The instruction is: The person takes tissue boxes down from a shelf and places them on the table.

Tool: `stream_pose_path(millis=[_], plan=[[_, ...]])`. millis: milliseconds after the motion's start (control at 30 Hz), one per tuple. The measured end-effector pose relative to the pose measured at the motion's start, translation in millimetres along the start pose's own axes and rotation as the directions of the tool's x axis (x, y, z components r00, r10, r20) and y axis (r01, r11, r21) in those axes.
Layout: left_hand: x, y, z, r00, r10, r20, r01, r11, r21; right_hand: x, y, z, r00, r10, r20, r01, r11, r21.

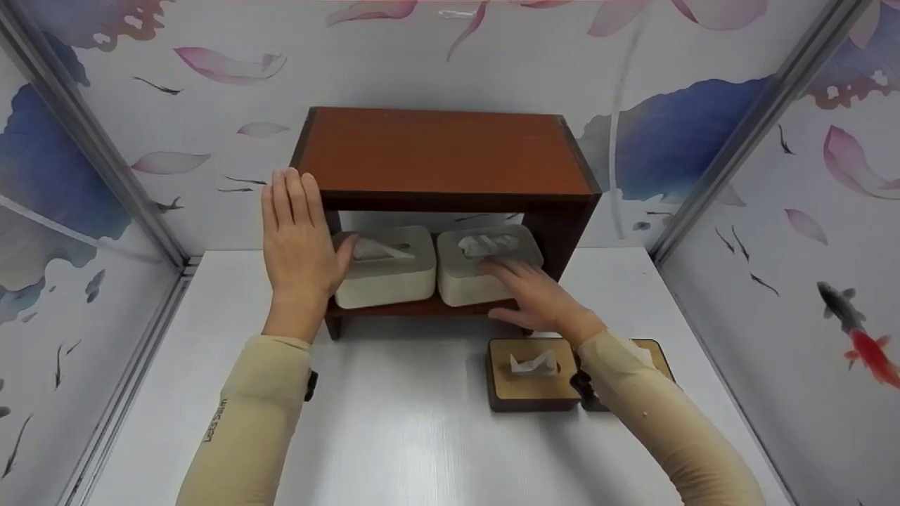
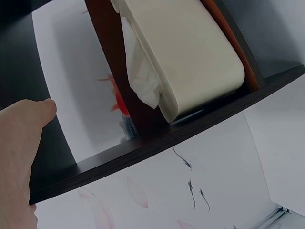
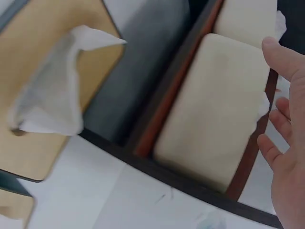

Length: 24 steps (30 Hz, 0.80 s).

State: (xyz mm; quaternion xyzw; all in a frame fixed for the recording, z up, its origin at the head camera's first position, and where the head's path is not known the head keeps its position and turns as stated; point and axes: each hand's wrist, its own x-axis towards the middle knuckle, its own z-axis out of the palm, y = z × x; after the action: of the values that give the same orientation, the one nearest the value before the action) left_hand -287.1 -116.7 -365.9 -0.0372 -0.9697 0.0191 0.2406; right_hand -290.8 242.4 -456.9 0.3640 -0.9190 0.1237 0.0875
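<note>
A reddish-brown wooden shelf (image 1: 450, 151) stands at the back of the white table. Two cream tissue boxes lie side by side on its lower board: a left box (image 1: 390, 281) and a right box (image 1: 471, 284), each with white tissue poking from its slot. My left hand (image 1: 292, 246) lies flat along the shelf's left side, fingers straight and pointing up. In the left wrist view its thumb is apart from the left cream box (image 2: 190, 57). My right hand (image 1: 538, 292) hovers at the right cream box (image 3: 214, 109) with loosely bent fingers, gripping nothing; contact is unclear.
In front of the shelf's right end sits a dark tissue box with a wooden top (image 1: 527, 390). A second similar box (image 1: 657, 355) beside it is partly hidden under my right forearm. Patterned walls with metal corner rails (image 1: 759, 119) enclose the table.
</note>
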Motion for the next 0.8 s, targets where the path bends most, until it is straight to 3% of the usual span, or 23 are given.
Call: stream_pose_path(millis=[133,300,433,600,800], plan=[[-0.9,-0.2,-1.0,1.0,-0.012,0.006,0.012,1.0,0.01,17,3,-4,1.0,-0.006,-0.015,0.006,1.0,0.019],[-0.5,2.3,-1.5,1.0,-0.011,0.013,0.011,1.0,0.025,30,6,-5,0.994,0.09,0.056,-0.09,0.996,0.009],[-0.1,4.8,-0.4,1.0,-0.009,0.022,0.008,0.999,0.036,39,8,-4,0.979,0.164,0.122,-0.162,0.986,-0.027],[0.1,5.3,1.0,1.0,-0.012,0.022,0.011,0.999,0.04,51,10,-4,0.964,0.201,0.171,-0.19,0.979,-0.079],[0.4,3.1,0.6,1.0,-0.017,0.014,0.016,0.998,0.055,64,14,-7,0.937,0.246,0.249,-0.246,0.969,-0.031]])
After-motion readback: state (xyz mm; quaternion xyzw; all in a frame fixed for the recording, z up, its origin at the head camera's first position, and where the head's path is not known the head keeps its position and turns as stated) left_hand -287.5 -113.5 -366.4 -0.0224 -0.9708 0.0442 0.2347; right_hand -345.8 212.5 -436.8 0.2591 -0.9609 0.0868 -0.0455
